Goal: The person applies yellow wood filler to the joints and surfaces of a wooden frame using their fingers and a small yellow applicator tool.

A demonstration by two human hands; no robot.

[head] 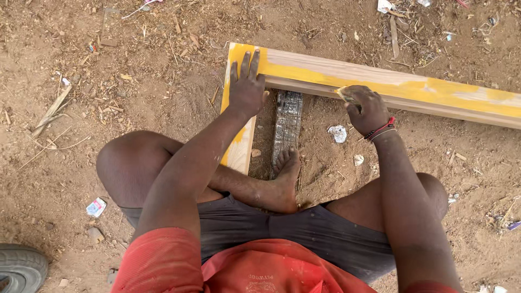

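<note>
I sit on the dirt ground with my knees apart and one bare foot tucked in front of me, its toes just beside a dark, ridged strip that lies on the soil. In front of me lies a wooden frame, its corner joint near my left side: one long board runs from that corner away to the right, and a shorter board comes down from the corner toward my leg. Both boards carry a wet yellow coating in uneven patches, with bare pale wood between them. My left hand rests flat on the frame right at the corner, fingers stretched out and slightly spread, palm pressing down on the wood. My right hand is curled shut around a small yellow-stained pad, which I hold against the near edge of the long board; only a bit of the pad shows past my fingers. A red band sits on my right wrist. Between my right hand and my foot a crumpled white scrap lies on the ground, and a smaller pale scrap lies near it. Wood chips, twigs and litter are scattered over the soil, and the edge of a black tyre shows at the lower left.
</note>
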